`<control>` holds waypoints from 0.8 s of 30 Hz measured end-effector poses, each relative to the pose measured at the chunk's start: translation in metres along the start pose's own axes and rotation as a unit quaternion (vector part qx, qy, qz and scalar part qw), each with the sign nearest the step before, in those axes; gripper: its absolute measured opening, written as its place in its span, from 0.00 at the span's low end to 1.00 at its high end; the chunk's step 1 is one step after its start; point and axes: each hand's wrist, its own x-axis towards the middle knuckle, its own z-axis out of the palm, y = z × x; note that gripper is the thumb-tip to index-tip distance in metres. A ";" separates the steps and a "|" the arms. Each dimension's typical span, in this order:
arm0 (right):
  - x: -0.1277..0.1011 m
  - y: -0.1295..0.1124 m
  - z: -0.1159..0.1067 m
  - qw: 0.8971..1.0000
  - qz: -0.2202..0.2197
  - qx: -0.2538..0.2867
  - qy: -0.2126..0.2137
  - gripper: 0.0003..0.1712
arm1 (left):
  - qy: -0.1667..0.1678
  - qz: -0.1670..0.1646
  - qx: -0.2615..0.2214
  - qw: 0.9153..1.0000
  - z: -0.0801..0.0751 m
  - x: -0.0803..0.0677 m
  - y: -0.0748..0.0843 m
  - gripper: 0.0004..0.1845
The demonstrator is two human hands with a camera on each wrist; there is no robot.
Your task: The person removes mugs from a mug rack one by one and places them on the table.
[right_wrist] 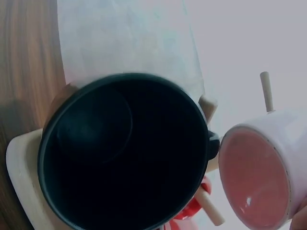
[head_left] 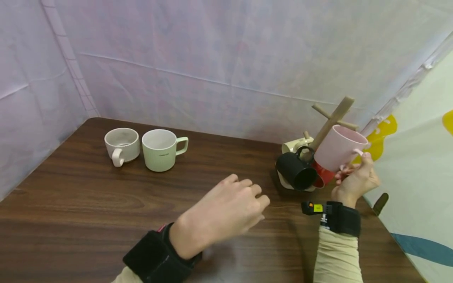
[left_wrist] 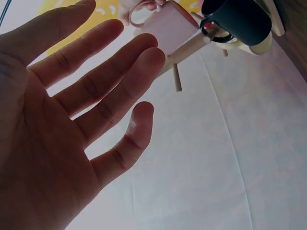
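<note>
At the right of the head view, my right hand [head_left: 357, 179] holds a pink mug [head_left: 332, 149] by its handle, beside the slanted-looking post of a wooden mug tree [head_left: 330, 124]. A black mug [head_left: 291, 169] hangs on the tree, its dark inside [right_wrist: 124, 153] filling much of the right wrist view. Behind it are a cream mug [head_left: 290, 146] and a red mug [head_left: 325, 176], the red one partly hidden by the pink mug. My left hand [head_left: 226, 206] hovers over the middle of the table holding nothing; the left wrist view shows its fingers [left_wrist: 110, 110] spread and loosely bent.
On the far left of the brown table [head_left: 88, 216] stand a whitish mug [head_left: 129, 151] and a pale green mug [head_left: 159, 157], both upright. A pale fabric wall [head_left: 212, 59] runs along the back. Bare pegs [head_left: 320, 111] stick out near the top of the tree.
</note>
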 end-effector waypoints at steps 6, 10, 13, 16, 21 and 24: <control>-0.003 -0.005 0.003 0.999 0.026 0.021 -0.008 0.31 | -0.007 -0.014 -0.011 1.000 -0.003 -0.002 -0.008 0.11; -0.006 -0.006 0.005 0.999 0.028 0.029 -0.013 0.31 | -0.002 -0.026 -0.015 1.000 -0.004 -0.003 -0.016 0.10; -0.007 -0.005 0.005 0.999 0.029 0.029 -0.016 0.32 | 0.002 -0.039 -0.017 0.999 -0.004 -0.005 -0.022 0.10; -0.008 -0.006 0.006 0.999 0.033 0.032 -0.019 0.32 | 0.011 -0.048 -0.021 0.999 -0.005 -0.007 -0.026 0.09; -0.010 -0.006 0.007 0.998 0.038 0.034 -0.024 0.32 | 0.027 -0.048 -0.024 0.998 -0.005 -0.009 -0.029 0.10; -0.012 -0.006 0.007 0.998 0.043 0.035 -0.027 0.32 | 0.031 -0.050 -0.024 0.998 -0.005 -0.010 -0.029 0.10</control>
